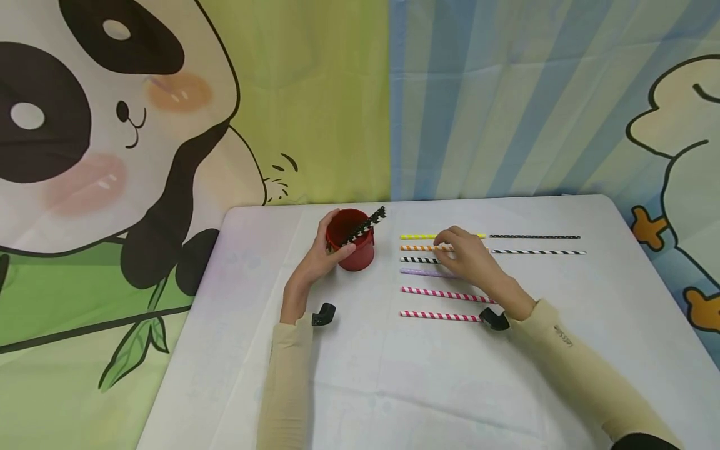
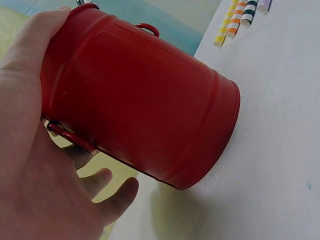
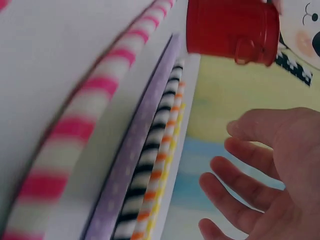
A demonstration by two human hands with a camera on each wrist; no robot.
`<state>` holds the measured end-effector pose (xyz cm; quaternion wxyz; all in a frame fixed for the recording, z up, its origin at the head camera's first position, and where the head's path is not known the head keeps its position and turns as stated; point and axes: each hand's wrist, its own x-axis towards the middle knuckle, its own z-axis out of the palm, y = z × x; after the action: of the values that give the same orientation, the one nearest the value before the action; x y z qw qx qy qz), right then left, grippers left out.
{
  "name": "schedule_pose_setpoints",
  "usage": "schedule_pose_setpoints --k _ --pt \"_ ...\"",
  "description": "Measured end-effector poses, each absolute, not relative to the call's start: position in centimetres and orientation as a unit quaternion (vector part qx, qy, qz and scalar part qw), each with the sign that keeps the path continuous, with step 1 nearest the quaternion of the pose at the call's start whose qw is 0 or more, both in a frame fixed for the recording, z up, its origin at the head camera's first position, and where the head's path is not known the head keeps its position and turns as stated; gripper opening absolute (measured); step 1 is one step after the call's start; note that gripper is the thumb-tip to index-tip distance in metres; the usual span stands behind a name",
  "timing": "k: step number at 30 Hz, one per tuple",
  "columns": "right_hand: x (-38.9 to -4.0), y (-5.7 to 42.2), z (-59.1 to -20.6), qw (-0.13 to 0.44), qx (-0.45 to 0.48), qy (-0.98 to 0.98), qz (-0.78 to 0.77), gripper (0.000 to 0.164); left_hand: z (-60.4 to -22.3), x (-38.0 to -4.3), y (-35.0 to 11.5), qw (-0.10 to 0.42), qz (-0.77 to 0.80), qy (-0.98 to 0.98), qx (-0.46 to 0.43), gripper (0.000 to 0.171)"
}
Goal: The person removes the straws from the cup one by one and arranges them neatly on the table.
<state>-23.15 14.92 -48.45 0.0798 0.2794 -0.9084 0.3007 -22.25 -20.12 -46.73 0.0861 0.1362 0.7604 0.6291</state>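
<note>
While the left hand (image 1: 315, 262) gripped one red bucket (image 1: 357, 257), the right hand (image 1: 472, 259), relaxed and empty, hung near eight patterned straws (image 1: 439, 294) on one bench (image 1: 394, 375).

Left hand (image 1: 319, 255) grips; right hand (image 1: 472, 257) loosely curved.

One red bucket (image 1: 360, 259) stands near eleven o'clock on the single surface (image 1: 427, 381), containing at least one black-patterned straw (image 1: 368, 226), the exact number unclear. Eight straws lie loose: six between three and five o'clock from the bucket, comprising one yellow straw (image 1: 416, 237), one orange-striped straw (image 1: 417, 248), one black-striped straw (image 1: 419, 259), one lavender straw (image 1: 427, 272) and two pink-striped straws (image 1: 448, 295) (image 1: 441, 316). Farther toward three o'clock are one black dotted straw (image 1: 534, 237) and one second black-striped straw (image 1: 538, 252).
</note>
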Motion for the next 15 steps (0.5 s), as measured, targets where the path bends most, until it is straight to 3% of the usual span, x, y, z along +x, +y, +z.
schedule_pose_setpoints --k 15 --pt "-22.8 7.2 -47.8 -0.05 0.148 -0.784 0.601 0.022 -46.8 -22.4 -20.1 0.072 0.624 0.765 0.143 0.086"
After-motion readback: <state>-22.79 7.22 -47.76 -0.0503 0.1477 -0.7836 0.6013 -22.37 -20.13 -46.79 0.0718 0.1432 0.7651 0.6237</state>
